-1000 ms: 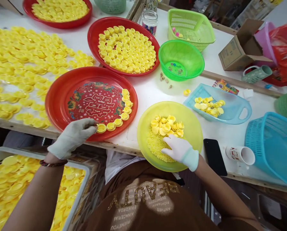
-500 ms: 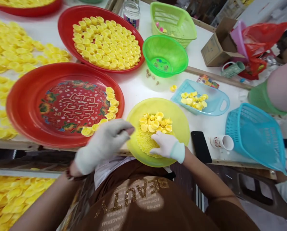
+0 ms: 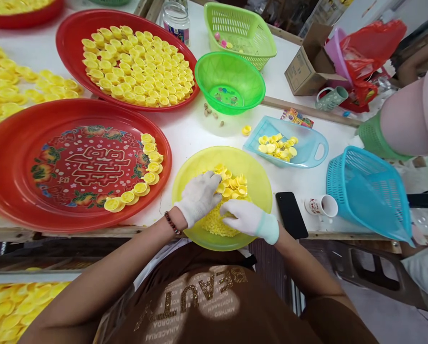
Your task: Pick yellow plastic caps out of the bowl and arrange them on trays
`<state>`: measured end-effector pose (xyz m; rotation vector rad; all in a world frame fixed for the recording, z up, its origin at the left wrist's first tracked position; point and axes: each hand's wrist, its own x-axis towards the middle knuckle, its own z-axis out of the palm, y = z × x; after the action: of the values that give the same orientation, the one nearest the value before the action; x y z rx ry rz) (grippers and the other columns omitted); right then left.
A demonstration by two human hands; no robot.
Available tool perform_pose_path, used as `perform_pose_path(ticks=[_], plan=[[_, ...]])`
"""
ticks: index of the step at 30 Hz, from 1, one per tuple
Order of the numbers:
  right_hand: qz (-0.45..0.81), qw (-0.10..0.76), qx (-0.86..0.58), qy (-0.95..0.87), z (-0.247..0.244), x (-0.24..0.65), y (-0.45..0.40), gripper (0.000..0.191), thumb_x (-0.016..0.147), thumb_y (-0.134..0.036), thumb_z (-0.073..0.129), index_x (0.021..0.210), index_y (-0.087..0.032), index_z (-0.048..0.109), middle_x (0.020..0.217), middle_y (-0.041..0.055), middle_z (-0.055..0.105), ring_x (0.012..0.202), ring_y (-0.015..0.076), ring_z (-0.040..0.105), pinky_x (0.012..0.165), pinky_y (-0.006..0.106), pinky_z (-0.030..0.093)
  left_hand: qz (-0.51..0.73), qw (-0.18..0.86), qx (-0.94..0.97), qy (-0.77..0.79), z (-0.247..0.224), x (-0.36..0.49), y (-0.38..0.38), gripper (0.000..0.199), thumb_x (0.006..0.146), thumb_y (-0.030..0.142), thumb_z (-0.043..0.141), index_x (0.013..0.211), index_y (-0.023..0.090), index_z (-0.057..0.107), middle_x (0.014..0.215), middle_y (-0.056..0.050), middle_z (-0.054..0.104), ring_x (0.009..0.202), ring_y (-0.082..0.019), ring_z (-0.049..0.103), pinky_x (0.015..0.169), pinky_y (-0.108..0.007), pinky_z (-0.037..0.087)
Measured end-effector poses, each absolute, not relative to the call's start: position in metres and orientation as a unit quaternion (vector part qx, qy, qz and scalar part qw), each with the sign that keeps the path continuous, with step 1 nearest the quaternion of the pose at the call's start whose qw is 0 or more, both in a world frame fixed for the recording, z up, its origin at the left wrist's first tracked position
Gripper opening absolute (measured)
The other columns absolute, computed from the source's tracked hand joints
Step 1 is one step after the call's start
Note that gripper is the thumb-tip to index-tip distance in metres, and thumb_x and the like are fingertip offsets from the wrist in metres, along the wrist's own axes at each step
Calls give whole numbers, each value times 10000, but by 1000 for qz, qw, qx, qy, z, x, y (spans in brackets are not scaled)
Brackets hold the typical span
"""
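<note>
In front of me a yellow basin [image 3: 262, 191] holds a heap of small yellow cup-shaped pieces [image 3: 237, 184] behind a bed of fine yellow granules [image 3: 219, 224]. My left hand [image 3: 201, 193], in a white knit glove, reaches in from the left; its curled fingers close round a cup-shaped piece at the heap's near left edge. My right hand [image 3: 248, 217], gloved too, hovers low over the granules, thumb and fingers apart, nothing visible between them. To the left, a red tray [image 3: 16, 157] with a printed pattern carries a curved row of the yellow pieces [image 3: 151, 178] along its right rim.
Behind stands a second red tray [image 3: 70, 45] full of yellow pieces, and a green bowl [image 3: 230, 71]. On the right are a light-blue scoop-shaped tray [image 3: 307, 148], a black phone [image 3: 292, 215], a mug [image 3: 321, 205] and a blue basket [image 3: 368, 191]. Loose yellow pieces cover the far left.
My left hand has moved right, from beside the red tray's near rim into the yellow basin. My right hand stays over the granules. The whole view has shifted slightly.
</note>
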<state>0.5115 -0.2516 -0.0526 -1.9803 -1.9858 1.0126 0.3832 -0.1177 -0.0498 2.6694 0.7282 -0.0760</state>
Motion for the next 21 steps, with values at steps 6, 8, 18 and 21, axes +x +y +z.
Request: perform_pose_path(ticks=[6, 8, 18, 21], plan=[[241, 258, -669, -654, -37, 513, -248, 122, 956, -212, 522, 1013, -208, 630, 996, 58, 668, 965, 205, 612, 885, 333, 468, -9, 259, 931, 256, -47, 361, -131, 270, 908, 230, 586, 1167, 154, 600, 1115, -103, 684, 1069, -266, 657, 957, -375, 520], [222, 270, -674, -651, -37, 511, -245, 161, 967, -229, 527, 1094, -207, 624, 1068, 78, 673, 1017, 220, 619, 908, 348, 475, 15, 282, 927, 248, -50, 358, -134, 308, 886, 207, 603, 1188, 151, 596, 1151, -109, 685, 1103, -271, 651, 987, -387, 517], [252, 206, -690, -647, -37, 521, -258, 97, 948, -193, 550, 984, -193, 640, 969, 57, 689, 933, 200, 625, 858, 320, 467, 121, 310, 908, 255, -49, 335, -132, 257, 861, 201, 628, 1115, 163, 614, 1135, -90, 687, 1058, -254, 663, 945, -377, 540], [290, 90, -684, -663, -41, 517, -258, 131, 961, -192, 534, 933, -182, 661, 926, 55, 683, 892, 191, 614, 821, 305, 438, 133, 317, 900, 269, -49, 330, -132, 231, 873, 235, 635, 1092, 163, 616, 1067, -76, 696, 984, -241, 675, 881, -366, 551]])
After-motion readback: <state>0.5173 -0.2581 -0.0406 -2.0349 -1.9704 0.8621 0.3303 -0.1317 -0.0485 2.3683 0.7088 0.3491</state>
